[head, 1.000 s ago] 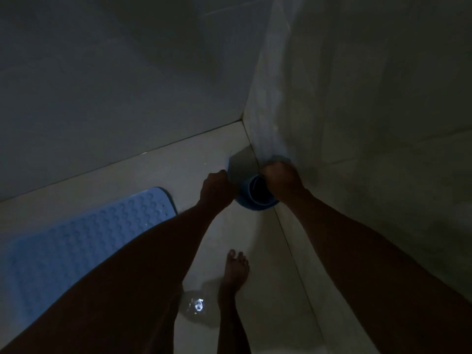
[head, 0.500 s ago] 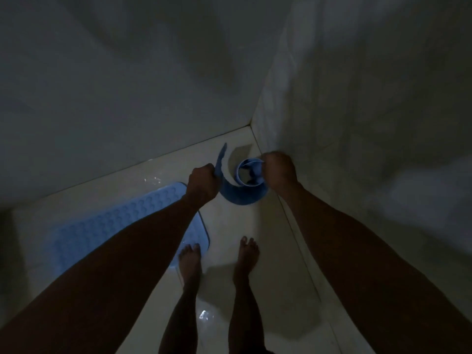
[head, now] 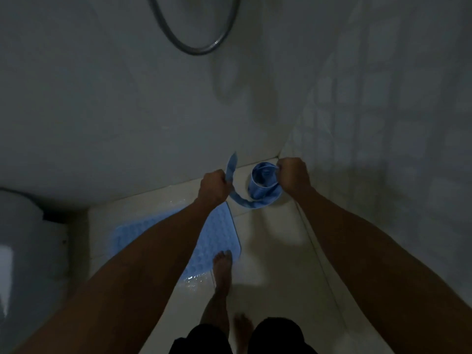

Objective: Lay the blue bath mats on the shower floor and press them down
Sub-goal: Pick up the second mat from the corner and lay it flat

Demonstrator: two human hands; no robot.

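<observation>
A rolled blue bath mat (head: pixel 260 192) hangs in the air above the shower floor (head: pixel 275 251), near the corner of the two walls. My left hand (head: pixel 214 186) grips its loose outer end, which sticks up past my fist. My right hand (head: pixel 293 175) grips the rim of the part still coiled into a tube. A curved strip of mat sags between the two hands. A second blue bath mat (head: pixel 153 233) with a bubbled surface lies flat on the floor at the left, partly hidden under my left forearm; one bare foot (head: pixel 222 269) stands on its right edge.
Tiled walls meet in a corner just behind the hands. A shower hose (head: pixel 196 47) loops on the back wall. A white toilet (head: pixel 23 241) stands at the left edge. The floor looks wet beside the flat mat. My other foot (head: pixel 242 325) is near the bottom.
Both hands have risen and moved apart, and the roll has partly uncoiled between them. The view has tilted up, so the hose and toilet have come into sight.
</observation>
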